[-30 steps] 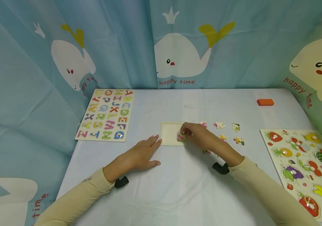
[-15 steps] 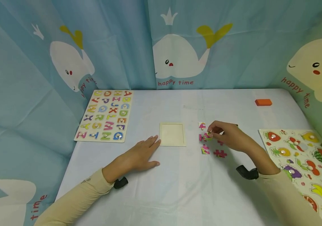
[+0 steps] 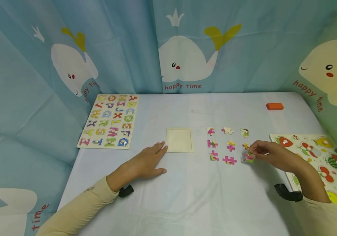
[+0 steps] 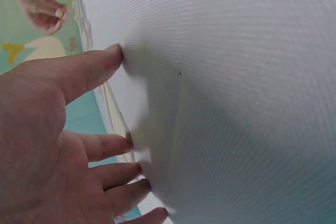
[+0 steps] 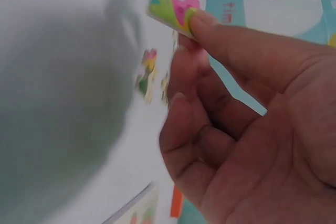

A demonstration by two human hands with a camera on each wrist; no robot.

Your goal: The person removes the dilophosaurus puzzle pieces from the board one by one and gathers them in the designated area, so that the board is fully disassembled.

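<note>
My right hand (image 3: 277, 159) pinches a pink and green jigsaw piece (image 5: 172, 7) between thumb and fingertips. In the head view it is at the right end of the front row of loose pieces, close over the white table. My left hand (image 3: 144, 163) lies palm down with fingers spread, fingertips at the left edge of the square wooden puzzle tray (image 3: 180, 141). Bare cream wood shows inside that tray. Right of it, several jigsaw pieces lie spaced in rows, among them a pink one (image 3: 229, 160) and a yellow and pink one (image 3: 230, 146).
An alphabet peg board (image 3: 107, 122) lies at the back left. The fruit peg board (image 3: 319, 173) is at the right, partly under my right forearm. An orange block (image 3: 274, 106) sits at the back right. Whale-printed curtains (image 3: 186, 59) border the table.
My right hand has carried the pinched jigsaw piece from over the tray rightward, past the loose pieces, to the right end of their front row. The left hand has stayed by the tray.
</note>
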